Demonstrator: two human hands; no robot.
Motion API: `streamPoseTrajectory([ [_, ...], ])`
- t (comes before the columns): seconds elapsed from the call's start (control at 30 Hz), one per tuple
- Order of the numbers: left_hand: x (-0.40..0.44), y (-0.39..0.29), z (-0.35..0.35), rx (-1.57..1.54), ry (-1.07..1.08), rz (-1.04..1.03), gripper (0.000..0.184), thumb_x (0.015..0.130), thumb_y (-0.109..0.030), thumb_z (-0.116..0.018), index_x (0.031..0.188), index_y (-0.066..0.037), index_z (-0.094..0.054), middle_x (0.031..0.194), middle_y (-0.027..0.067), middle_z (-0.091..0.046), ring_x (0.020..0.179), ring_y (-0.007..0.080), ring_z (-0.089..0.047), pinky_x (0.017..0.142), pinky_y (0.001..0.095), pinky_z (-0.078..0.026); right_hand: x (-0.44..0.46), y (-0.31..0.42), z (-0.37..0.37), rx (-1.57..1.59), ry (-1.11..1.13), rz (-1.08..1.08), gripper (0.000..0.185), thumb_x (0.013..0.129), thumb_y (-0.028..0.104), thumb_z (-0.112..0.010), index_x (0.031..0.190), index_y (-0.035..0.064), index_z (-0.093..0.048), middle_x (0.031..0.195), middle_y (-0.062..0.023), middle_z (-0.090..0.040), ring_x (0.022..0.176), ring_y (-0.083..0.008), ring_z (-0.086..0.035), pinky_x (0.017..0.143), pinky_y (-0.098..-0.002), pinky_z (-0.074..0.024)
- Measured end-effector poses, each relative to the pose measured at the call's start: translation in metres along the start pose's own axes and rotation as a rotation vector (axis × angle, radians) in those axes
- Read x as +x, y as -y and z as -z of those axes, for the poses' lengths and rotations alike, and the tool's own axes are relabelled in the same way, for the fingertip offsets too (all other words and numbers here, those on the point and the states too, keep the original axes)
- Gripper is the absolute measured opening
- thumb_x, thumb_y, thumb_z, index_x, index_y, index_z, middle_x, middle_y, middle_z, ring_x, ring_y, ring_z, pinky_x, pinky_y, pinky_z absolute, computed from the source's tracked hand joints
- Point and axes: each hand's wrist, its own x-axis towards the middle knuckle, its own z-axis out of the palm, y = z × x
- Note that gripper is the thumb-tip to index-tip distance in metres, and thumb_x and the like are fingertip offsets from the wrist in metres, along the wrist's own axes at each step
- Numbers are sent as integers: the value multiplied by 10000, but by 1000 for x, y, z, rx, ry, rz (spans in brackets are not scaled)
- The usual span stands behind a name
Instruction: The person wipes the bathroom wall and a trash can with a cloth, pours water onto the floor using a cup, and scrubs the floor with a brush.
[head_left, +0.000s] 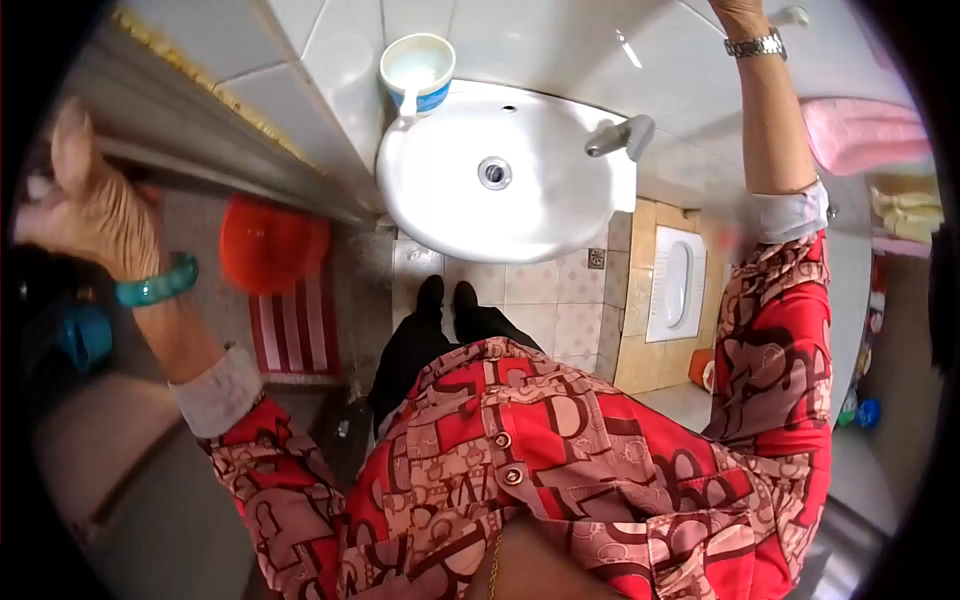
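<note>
At the far left, my left hand [95, 205], with a green bangle [158, 281] on its wrist, is raised beside the door frame [225, 110]. Its thumb stretches upward away from the other fingers, which blur toward the dark image edge; I see nothing held in it. Only the base of my right hand [741, 12] shows at the top edge, above a metal watch [755, 46]. The frame cuts off its fingers, so what they touch is hidden. Between my arms is a white washbasin [430, 205] with a grey faucet [622, 138] on its right side.
A white and blue dipper [432, 100] stands at the basin's back left corner. Lower left are a red basin [270, 245] and a striped mat [295, 330]. To the right, a squat toilet [677, 285] is set in the floor, and a pink towel [862, 132] hangs by the wall.
</note>
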Motion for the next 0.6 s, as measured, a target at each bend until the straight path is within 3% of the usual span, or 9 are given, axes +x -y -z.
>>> streamPoseTrajectory([
  [0.1,-1,-6,-8,-54,80,-91,299,700,-138,-718,872,34,-544,789,62,-555,702,124,-534,633,243,-447,2,4,-34,33,-305,197,499,798,134,-520,1279,99,-390,1250,-97,-471,1194,-271,-399,1001,-415,-288],
  [0.2,-20,1,-5,1,198,-88,370,771,-130,-666,1042,40,-478,1010,104,-527,850,141,-521,742,257,-449,-10,12,-40,-103,-251,186,478,836,194,-483,1294,111,-376,1269,-103,-452,1210,-291,-378,1017,-443,-244],
  [0.27,-54,25,4,1,88,16,345,795,-194,-635,1018,57,-553,1056,132,-562,987,168,-529,845,282,-425,-20,8,-46,-151,-113,139,489,834,183,-479,1303,109,-363,1280,-97,-442,1227,-297,-358,1016,-445,-242],
  [0.37,-130,45,68,376,374,385,260,863,-163,-544,1044,25,-540,1080,96,-544,1025,157,-495,886,274,-395,-28,19,-60,-90,-146,118,437,787,159,-524,1208,76,-444,1176,-139,-488,1082,-302,-449,905,-421,-343],
  [0.43,-209,64,115,233,223,945,189,859,-131,-544,989,3,-575,953,29,-576,872,83,-524,768,228,-440,-38,15,-45,-89,-155,99,391,769,150,-552,1145,62,-494,1064,-135,-540,941,-270,-506,796,-378,-395],
  [0.47,-254,79,148,285,364,737,167,844,-143,-567,959,-24,-585,921,18,-571,800,71,-528,681,204,-446,-40,16,-48,-63,-161,88,368,760,146,-566,1114,56,-519,1009,-133,-566,871,-253,-534,741,-357,-421],
  [0.5,-281,72,163,217,202,1237,192,831,-171,-586,975,-44,-570,859,11,-562,723,89,-535,619,193,-433,-40,21,-51,-36,-170,76,346,750,142,-580,1082,49,-543,953,-131,-592,801,-237,-562,687,-335,-447],
  [0.57,-317,63,181,198,58,1664,285,803,-239,-621,1014,-59,-552,834,21,-545,678,127,-539,583,201,-425,-44,47,-42,159,-106,-89,310,748,153,-602,1031,32,-570,864,-109,-614,687,-198,-572,605,-294,-464],
  [0.6,-333,66,195,205,-1,1727,318,788,-267,-633,1019,-67,-547,838,29,-539,674,138,-542,565,219,-432,-48,64,-23,325,-16,-226,300,754,170,-611,1012,21,-572,830,-90,-611,644,-176,-553,577,-275,-455],
])
